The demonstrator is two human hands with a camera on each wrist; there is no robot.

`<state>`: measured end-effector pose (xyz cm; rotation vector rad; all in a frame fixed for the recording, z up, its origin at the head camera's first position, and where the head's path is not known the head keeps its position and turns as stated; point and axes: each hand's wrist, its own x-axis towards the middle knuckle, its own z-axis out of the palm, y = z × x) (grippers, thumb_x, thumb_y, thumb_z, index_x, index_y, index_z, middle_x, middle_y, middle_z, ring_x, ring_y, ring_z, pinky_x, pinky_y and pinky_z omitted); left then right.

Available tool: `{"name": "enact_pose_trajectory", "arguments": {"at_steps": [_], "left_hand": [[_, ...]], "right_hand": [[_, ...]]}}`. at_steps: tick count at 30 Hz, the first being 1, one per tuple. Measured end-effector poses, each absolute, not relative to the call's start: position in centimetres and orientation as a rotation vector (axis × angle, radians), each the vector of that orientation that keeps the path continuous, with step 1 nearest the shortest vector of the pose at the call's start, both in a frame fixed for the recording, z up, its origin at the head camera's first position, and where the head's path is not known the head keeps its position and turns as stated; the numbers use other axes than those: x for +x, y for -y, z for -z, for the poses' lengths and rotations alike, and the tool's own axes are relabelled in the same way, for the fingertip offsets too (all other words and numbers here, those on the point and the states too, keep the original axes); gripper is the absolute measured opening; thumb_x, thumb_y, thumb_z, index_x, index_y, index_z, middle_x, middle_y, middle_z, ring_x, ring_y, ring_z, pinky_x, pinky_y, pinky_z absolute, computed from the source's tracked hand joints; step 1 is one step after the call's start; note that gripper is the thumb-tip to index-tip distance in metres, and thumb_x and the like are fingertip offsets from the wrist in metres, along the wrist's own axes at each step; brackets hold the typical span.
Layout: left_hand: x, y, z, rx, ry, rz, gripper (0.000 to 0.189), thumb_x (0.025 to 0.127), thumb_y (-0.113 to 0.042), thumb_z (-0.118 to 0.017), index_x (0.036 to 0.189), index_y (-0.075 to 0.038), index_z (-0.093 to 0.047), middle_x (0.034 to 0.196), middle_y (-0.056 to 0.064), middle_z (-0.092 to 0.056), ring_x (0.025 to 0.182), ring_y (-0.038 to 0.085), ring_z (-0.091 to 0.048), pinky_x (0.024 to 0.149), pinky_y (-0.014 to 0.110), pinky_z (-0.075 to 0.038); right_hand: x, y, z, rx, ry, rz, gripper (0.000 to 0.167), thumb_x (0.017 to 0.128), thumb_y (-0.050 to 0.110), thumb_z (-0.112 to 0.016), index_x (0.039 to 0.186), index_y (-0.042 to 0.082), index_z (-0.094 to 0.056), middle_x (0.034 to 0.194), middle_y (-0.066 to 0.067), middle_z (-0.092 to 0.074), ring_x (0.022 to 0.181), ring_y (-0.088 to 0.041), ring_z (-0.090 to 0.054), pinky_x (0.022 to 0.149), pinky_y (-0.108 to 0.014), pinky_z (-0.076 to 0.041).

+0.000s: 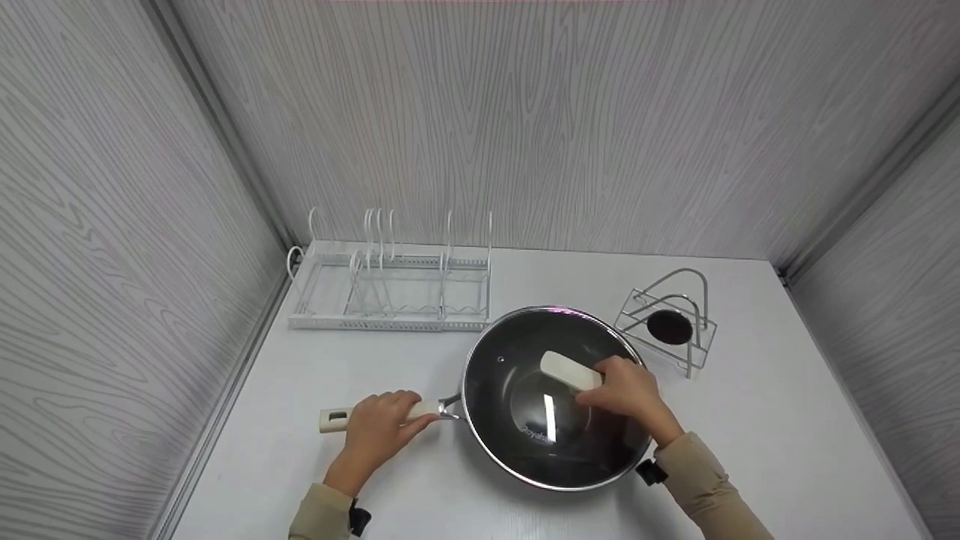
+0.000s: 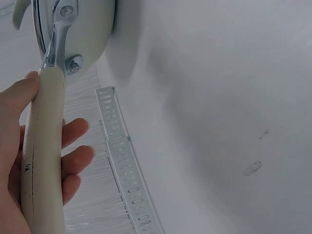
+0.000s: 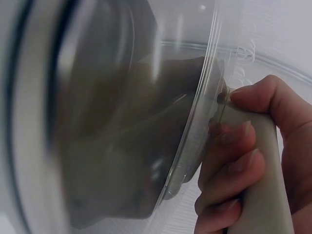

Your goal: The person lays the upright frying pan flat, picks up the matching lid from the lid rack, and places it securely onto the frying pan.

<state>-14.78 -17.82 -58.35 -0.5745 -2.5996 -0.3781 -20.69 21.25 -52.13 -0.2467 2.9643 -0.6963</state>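
Observation:
A wok point(image 1: 470, 424) with a cream outside stands at the front centre, its long cream handle point(image 1: 427, 409) pointing left. My left hand point(image 1: 379, 427) grips that handle; in the left wrist view the thumb lies along the handle point(image 2: 46, 146) and the fingers curl round its other side. A clear glass lid point(image 1: 517, 390) with a metal rim covers the wok. My right hand point(image 1: 626, 386) grips the lid's cream knob handle point(image 1: 562, 367). Up close in the right wrist view, fingers and thumb wrap this handle point(image 3: 263, 180) beside the glass.
A white wire rack point(image 1: 390, 325) with upright loops stands behind the wok at the left. At the right, close to the wok's rim, is a small metal wire stand point(image 1: 701, 345) with a dark round disc point(image 1: 670, 327). Grained panels point(image 1: 510, 135) wall the white table.

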Motion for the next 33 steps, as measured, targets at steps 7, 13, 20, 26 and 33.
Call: {"name": "enact_pose_trajectory", "arguments": {"at_steps": [7,13,20,26,33], "left_hand": [[-14.6,17.8,58.4,-0.556,2.61,0.392,0.041,0.08,-0.051,-0.076,0.089,-0.011,-0.07,0.073,-0.003,-0.066,0.057,0.015,-0.058,0.05,0.032,-0.048],[-14.9,18.0,58.4,-0.559,2.616,0.391,0.041,0.082,-0.051,-0.076,0.089,-0.011,-0.069,0.074,-0.003,-0.067,0.057,0.014,-0.056,0.051,0.032,-0.048],[-14.6,18.3,57.9,-0.63,2.593,0.404,0.036,0.081,-0.043,-0.079,0.09,-0.009,-0.069,0.072,-0.001,-0.066,0.055,0.012,-0.053,0.05,0.03,-0.048],[-14.5,18.5,57.1,-0.658,2.614,0.483,0.031,0.083,-0.034,-0.08,0.093,-0.007,-0.069,0.075,0.0,-0.068,0.057,0.009,-0.05,0.052,0.028,-0.049],[-14.2,18.6,56.4,-0.588,2.642,0.493,0.018,0.086,-0.023,-0.078,0.09,-0.006,-0.071,0.077,0.003,-0.07,0.06,0.013,-0.061,0.054,0.029,-0.053]], "right_hand": [[-20.7,-21.0,52.3,-0.264,-3.001,0.652,0.029,0.058,0.038,-0.078,0.064,0.017,-0.06,0.059,0.005,-0.052,0.055,-0.017,-0.046,0.048,-0.034,-0.034],[-20.7,-20.8,52.3,-0.278,-3.031,0.642,0.028,0.057,0.036,-0.078,0.063,0.017,-0.058,0.06,0.004,-0.052,0.056,-0.018,-0.046,0.048,-0.034,-0.034],[-19.8,-21.0,51.2,-0.342,-3.053,0.621,0.028,0.058,0.028,-0.078,0.069,0.012,-0.058,0.063,0.001,-0.051,0.058,-0.019,-0.046,0.049,-0.034,-0.034],[-18.2,-22.0,49.4,-0.497,-3.166,0.729,0.037,0.064,0.027,-0.087,0.087,0.008,-0.066,0.079,-0.001,-0.056,0.069,-0.02,-0.052,0.06,-0.039,-0.044],[-16.0,-23.8,47.4,-0.781,-3.444,1.198,0.041,0.072,0.007,-0.085,0.108,0.004,-0.066,0.098,-0.008,-0.065,0.084,-0.025,-0.063,0.073,-0.033,-0.05]]}}
